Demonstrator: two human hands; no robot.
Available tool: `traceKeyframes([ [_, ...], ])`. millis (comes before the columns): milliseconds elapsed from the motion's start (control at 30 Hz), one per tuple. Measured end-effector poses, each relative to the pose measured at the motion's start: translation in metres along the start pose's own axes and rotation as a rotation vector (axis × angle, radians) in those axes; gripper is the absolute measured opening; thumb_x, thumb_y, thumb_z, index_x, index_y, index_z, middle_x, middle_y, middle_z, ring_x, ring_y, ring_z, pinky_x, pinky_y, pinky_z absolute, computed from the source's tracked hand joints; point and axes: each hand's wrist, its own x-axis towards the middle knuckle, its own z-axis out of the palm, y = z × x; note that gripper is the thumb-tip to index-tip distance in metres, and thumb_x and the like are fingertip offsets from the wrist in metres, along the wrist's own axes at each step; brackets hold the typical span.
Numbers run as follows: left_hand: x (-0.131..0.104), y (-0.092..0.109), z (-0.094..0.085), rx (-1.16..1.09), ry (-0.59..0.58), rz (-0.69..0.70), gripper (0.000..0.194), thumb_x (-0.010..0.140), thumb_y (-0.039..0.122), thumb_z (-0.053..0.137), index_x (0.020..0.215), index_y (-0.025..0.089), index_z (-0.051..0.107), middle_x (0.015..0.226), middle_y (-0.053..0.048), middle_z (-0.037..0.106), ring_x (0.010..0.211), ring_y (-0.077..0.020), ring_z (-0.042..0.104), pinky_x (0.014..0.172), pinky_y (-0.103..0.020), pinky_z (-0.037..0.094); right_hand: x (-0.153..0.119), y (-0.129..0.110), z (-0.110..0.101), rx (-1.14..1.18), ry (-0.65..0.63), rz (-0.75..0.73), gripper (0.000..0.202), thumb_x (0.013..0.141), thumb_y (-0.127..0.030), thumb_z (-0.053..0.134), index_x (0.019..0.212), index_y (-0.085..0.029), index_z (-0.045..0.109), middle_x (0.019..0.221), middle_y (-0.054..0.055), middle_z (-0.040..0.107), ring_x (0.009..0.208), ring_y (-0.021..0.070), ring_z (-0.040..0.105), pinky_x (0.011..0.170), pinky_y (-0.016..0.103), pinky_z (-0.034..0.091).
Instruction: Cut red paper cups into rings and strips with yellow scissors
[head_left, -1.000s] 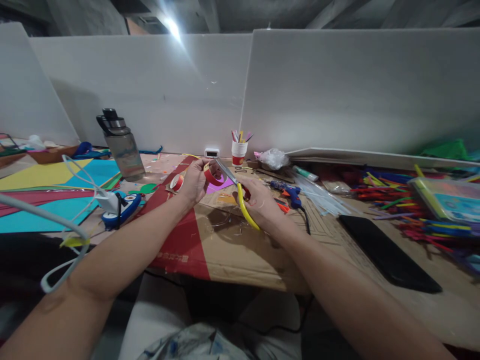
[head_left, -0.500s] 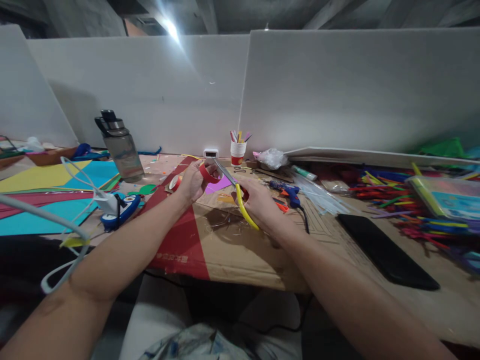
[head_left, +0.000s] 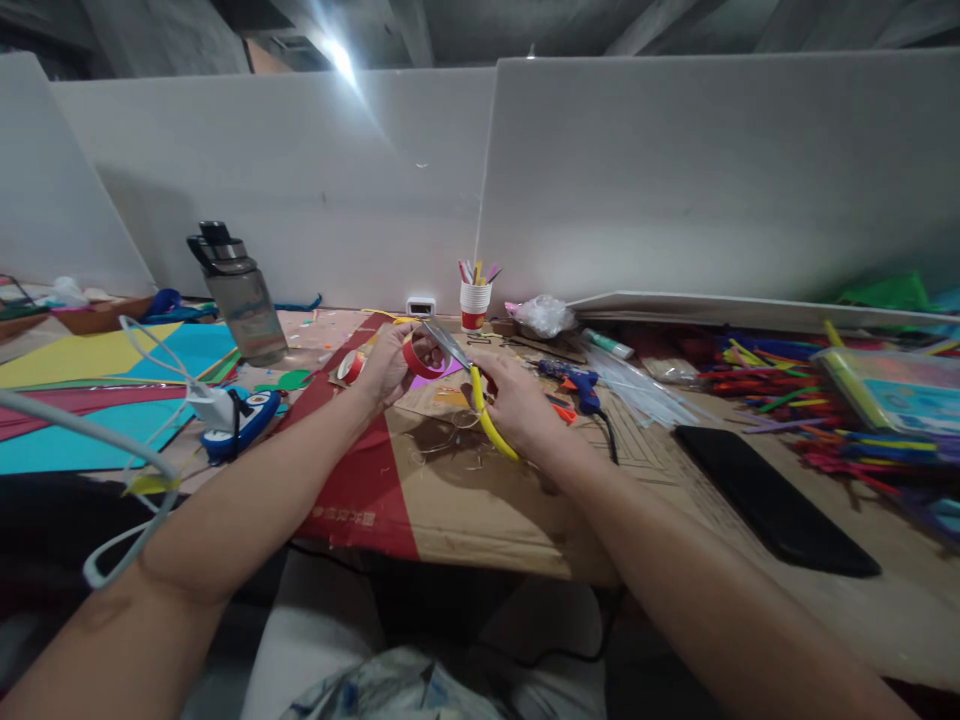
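Observation:
My left hand (head_left: 386, 365) is closed on a red ring-shaped strip (head_left: 421, 362), a loop of paper or cut cup by its look, held above the cardboard. In my right hand (head_left: 514, 400) are scissors (head_left: 484, 415) with yellow handles. Their metal blades point up and left, to the far rim of the red ring; whether they touch it I cannot make out. Beneath the hands lie a purple piece (head_left: 437, 374) and thin tangled strands (head_left: 454, 440) on the brown cardboard (head_left: 480, 520). Beside my left wrist is a red-and-white roll-like piece (head_left: 350, 368).
A blue glue gun (head_left: 577, 385) and a black phone (head_left: 772, 500) lie to the right, with bundled pipe cleaners (head_left: 780, 385) beyond. At the back stand paper cups (head_left: 475, 305) holding pens. Left are a water bottle (head_left: 244, 305), a power strip (head_left: 240, 425) and coloured paper (head_left: 67, 440).
The red ring has turned a little in my left hand, so more of its opening shows. The scissor blades have shifted slightly; both arms stay nearly in place.

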Motion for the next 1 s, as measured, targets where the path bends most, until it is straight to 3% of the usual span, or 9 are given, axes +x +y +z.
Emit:
traceKeyframes([
  [333,0.0001,0.0032,-0.0009,0.02,-0.096,0.002,0.033,0.056,0.027,0.091,0.067,0.011,0.064,0.058,0.002,0.056,0.053,-0.0043,0.05,0.052,-0.017,0.041,-0.001,-0.0012,-0.0033,-0.027,-0.011,-0.018,0.039,0.089,-0.03,0.054,0.124,-0.016,0.063,0.098,0.011,0.066,0.079,0.0217,0.056,0.075,0.035,0.046],
  [600,0.0024,0.0008,-0.003,0.027,0.032,0.033,0.025,0.069,0.025,0.081,0.081,0.016,0.061,0.073,-0.001,0.066,0.059,-0.0092,0.06,0.058,-0.022,0.048,-0.0007,0.0001,-0.0035,-0.097,-0.013,0.007,0.03,0.087,-0.027,0.056,0.113,-0.018,0.066,0.092,0.009,0.065,0.082,0.0228,0.056,0.075,0.034,0.044],
  [733,0.0006,0.003,-0.0031,0.125,0.05,0.087,0.024,0.072,0.028,0.079,0.079,0.016,0.06,0.066,0.0,0.064,0.055,-0.0101,0.06,0.058,-0.023,0.048,-0.001,-0.0014,-0.0041,-0.095,-0.021,0.009,0.031,0.087,-0.028,0.056,0.115,-0.019,0.066,0.093,0.009,0.064,0.082,0.0227,0.056,0.075,0.034,0.044],
  [1000,-0.0024,0.0036,0.0011,0.094,-0.054,0.034,0.027,0.065,0.023,0.084,0.078,0.014,0.062,0.064,0.002,0.061,0.054,-0.0087,0.056,0.055,-0.021,0.044,-0.0018,-0.0023,-0.0051,-0.06,-0.006,-0.005,0.038,0.087,-0.03,0.057,0.122,-0.018,0.063,0.098,0.01,0.058,0.083,0.0227,0.054,0.074,0.035,0.045],
])
